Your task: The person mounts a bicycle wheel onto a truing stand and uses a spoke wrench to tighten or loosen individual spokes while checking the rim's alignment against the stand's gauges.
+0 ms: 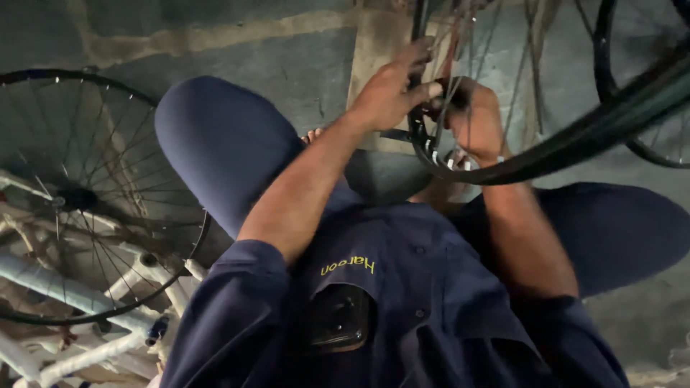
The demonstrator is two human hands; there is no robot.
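I am sitting low with my knees up, and both my hands are on the round bicycle wheel with its black rubber tyre and thin metal spokes (503, 162), right in front of me between my knees. My left hand (392, 90) is curled around the rim near the top, with fingers closed on it and my thumb pushing across. My right hand (476, 118) is closed into a tight grip on the rim and tyre just beside the left one, but I cannot tell if something small is inside it. I think I am working the tyre edge at the rim. The next bit needs a firm hold and careful fingers by the spokes. Another bare spoked wheel (79, 194) leans on a white metal bicycle frame (65, 287) on my left.
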